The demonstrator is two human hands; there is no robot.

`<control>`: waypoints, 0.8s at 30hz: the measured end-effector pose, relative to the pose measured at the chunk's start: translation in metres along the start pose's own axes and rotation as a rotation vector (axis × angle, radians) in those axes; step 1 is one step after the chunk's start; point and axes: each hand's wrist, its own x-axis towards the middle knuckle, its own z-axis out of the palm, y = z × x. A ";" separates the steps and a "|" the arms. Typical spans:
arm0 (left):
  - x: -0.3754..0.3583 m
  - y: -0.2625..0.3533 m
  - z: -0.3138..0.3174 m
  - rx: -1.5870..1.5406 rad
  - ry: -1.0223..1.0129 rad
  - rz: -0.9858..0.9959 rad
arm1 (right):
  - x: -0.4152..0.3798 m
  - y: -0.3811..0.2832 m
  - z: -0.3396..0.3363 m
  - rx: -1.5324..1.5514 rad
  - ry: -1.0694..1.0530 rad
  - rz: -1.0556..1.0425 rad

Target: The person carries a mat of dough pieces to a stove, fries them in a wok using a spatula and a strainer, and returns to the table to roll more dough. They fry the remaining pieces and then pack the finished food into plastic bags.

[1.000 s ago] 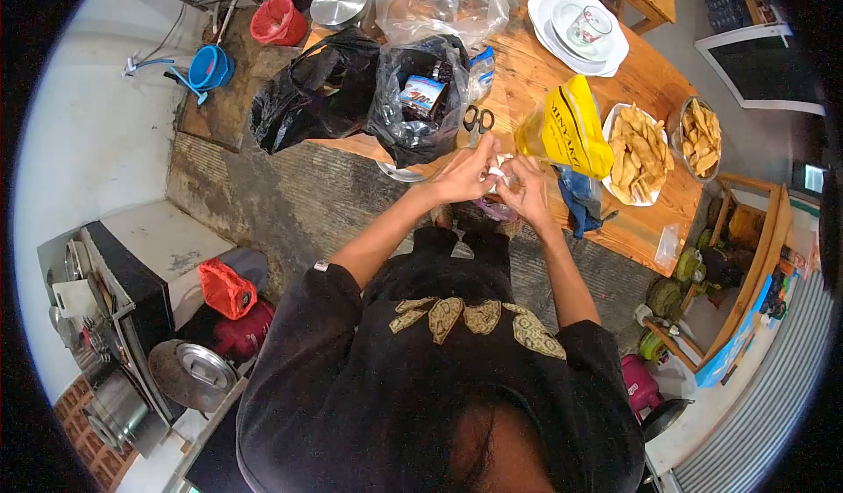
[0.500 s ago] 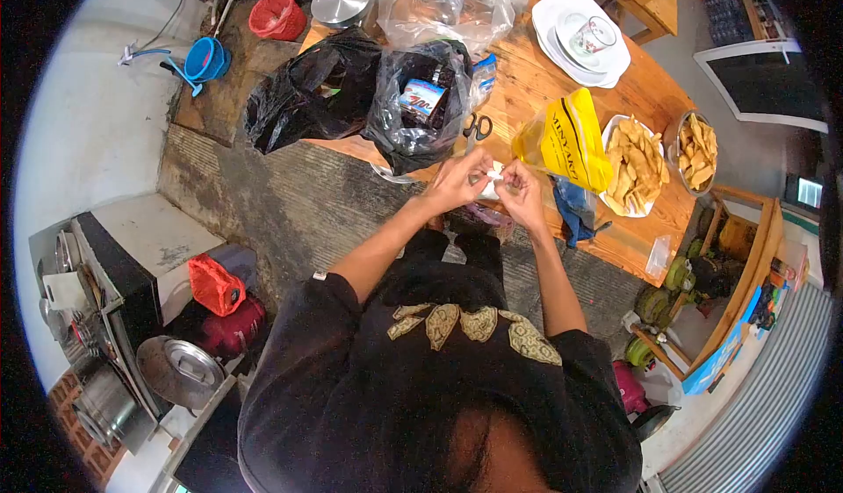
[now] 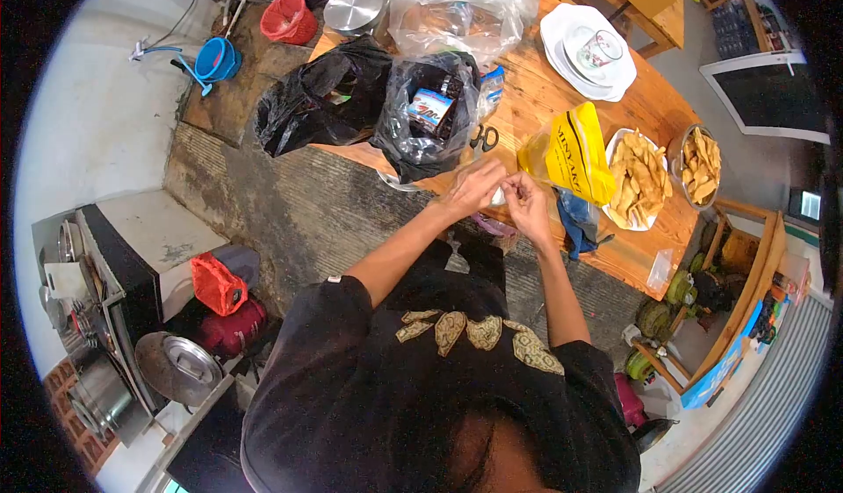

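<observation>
At the front edge of the wooden table, my left hand [image 3: 476, 187] and my right hand [image 3: 527, 205] meet with their fingertips pinched together. Between them shows a bit of a small white item [image 3: 498, 197], too covered by fingers to name. A yellow pouch [image 3: 569, 152] lettered "MINYAKU" stands just beyond my right hand. Black-handled scissors [image 3: 484, 137] lie past my left hand. To the left of them, a black plastic bag [image 3: 409, 152] holds packets, one with a blue and white label.
Fried chips fill a white plate [image 3: 612, 212] and a bowl [image 3: 674, 164] on the right. Stacked white plates [image 3: 555, 47] carry a glass [image 3: 602, 50] farther back. Another black bag [image 3: 307, 111] and a clear bag [image 3: 465, 10] sit on the table [image 3: 518, 80].
The view has shifted slightly, moving the table contents a little right and down. My left hand has turned over the white item, so less of it shows. Both hands stay together.
</observation>
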 end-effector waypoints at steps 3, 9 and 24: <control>0.002 0.005 -0.002 0.027 -0.023 0.053 | -0.002 -0.006 -0.005 0.028 -0.003 0.035; 0.005 -0.004 0.002 0.012 -0.018 0.028 | -0.011 0.004 0.013 0.302 0.060 0.004; -0.005 -0.006 -0.016 -0.065 -0.105 0.152 | 0.007 -0.027 -0.013 0.055 -0.253 0.121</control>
